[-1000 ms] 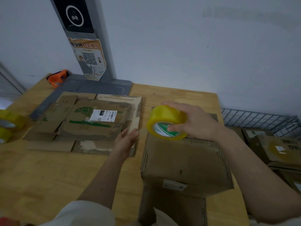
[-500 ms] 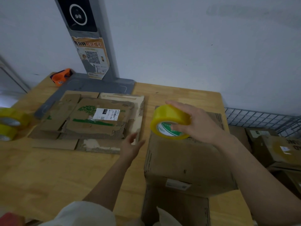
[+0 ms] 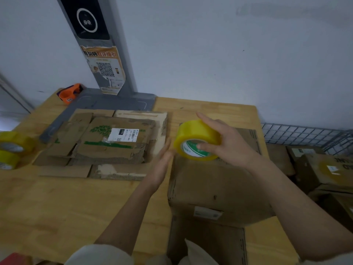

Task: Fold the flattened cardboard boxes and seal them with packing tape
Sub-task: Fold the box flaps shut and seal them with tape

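A folded-up brown cardboard box (image 3: pixel 215 190) stands on the wooden table (image 3: pixel 57 207) in front of me. My right hand (image 3: pixel 227 144) grips a yellow tape roll (image 3: pixel 194 138) held at the box's far top edge. My left hand (image 3: pixel 162 165) is blurred, fingers extended, at the box's left side just below the roll and holding nothing. A pile of flattened cardboard boxes (image 3: pixel 107 146) lies to the left, the top one bearing a white label.
Two more yellow tape rolls (image 3: pixel 11 150) sit at the table's left edge. An orange tape cutter (image 3: pixel 69 92) lies at the back left beside a grey scanner stand (image 3: pixel 107 73). Sealed boxes (image 3: pixel 324 169) and a wire rack (image 3: pixel 298 133) are on the right.
My left hand has moved right from the flattened pile to the box's left side near the roll. The right hand and roll stay about where they were.
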